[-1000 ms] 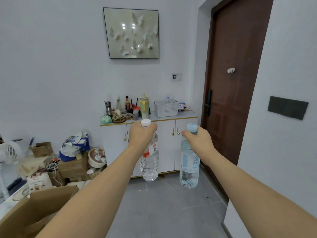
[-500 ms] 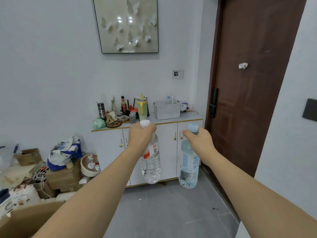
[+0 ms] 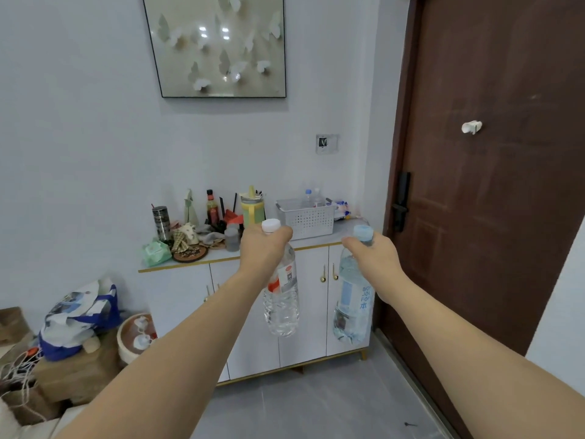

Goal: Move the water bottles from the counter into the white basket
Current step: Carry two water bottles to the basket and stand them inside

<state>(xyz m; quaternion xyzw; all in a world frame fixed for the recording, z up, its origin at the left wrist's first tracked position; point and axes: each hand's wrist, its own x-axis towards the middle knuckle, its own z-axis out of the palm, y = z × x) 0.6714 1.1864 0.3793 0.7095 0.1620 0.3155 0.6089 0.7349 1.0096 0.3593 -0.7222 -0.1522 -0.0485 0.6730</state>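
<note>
My left hand (image 3: pixel 262 248) grips the neck of a clear water bottle with a white cap and red label (image 3: pixel 281 299), which hangs upright in the air. My right hand (image 3: pixel 373 255) holds a blue-capped bottle with a blue label (image 3: pixel 354 305) the same way. Both hang in front of a white cabinet, a fair way short of it. The white perforated basket (image 3: pixel 308 220) stands on the cabinet's counter (image 3: pixel 316 243) at the right. Two more bottle tops (image 3: pixel 311 194) show above the basket's rim, inside it or just behind it.
The counter's left half is crowded with a green-yellow tumbler (image 3: pixel 252 207), a sauce bottle (image 3: pixel 211 207), a steel flask (image 3: pixel 160 221) and small clutter. A brown door (image 3: pixel 490 185) stands at the right. Boxes, a bag (image 3: pixel 79 315) and a bowl sit on the floor at left.
The cabinet and basket have grown larger and shifted in view as I came closer. Both hands keep hold of their bottles at about the same height.
</note>
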